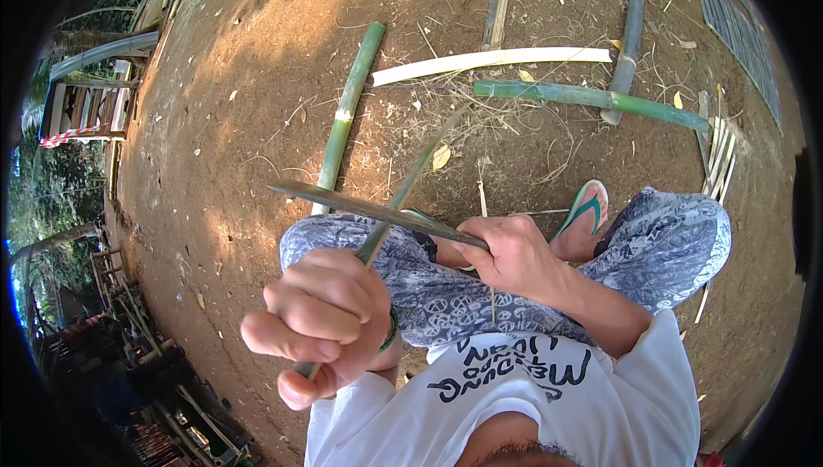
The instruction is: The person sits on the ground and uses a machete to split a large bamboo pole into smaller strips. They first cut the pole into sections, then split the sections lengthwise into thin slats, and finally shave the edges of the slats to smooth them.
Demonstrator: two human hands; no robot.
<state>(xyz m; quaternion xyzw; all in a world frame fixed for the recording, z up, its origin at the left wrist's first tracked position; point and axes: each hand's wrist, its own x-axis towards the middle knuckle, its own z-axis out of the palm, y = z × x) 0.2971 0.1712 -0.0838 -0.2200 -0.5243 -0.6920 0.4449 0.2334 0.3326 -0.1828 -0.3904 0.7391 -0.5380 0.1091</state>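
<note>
My left hand, nearer to me, is closed round a thin green bamboo strip. The strip's lower end pokes out below the fist, and its long part slants up and away to the right over the ground. In my closed right hand is a knife with a long dark blade pointing left. The blade lies across the strip just beyond my left fist. Whether its edge bites into the strip I cannot tell. The knife's handle is hidden in my right hand.
Green bamboo poles and a pale split bamboo strip lie on the brown dirt ahead. Thin shavings are strewn between them. Slender pale sticks lie at the right. My sandalled foot rests beyond my crossed legs.
</note>
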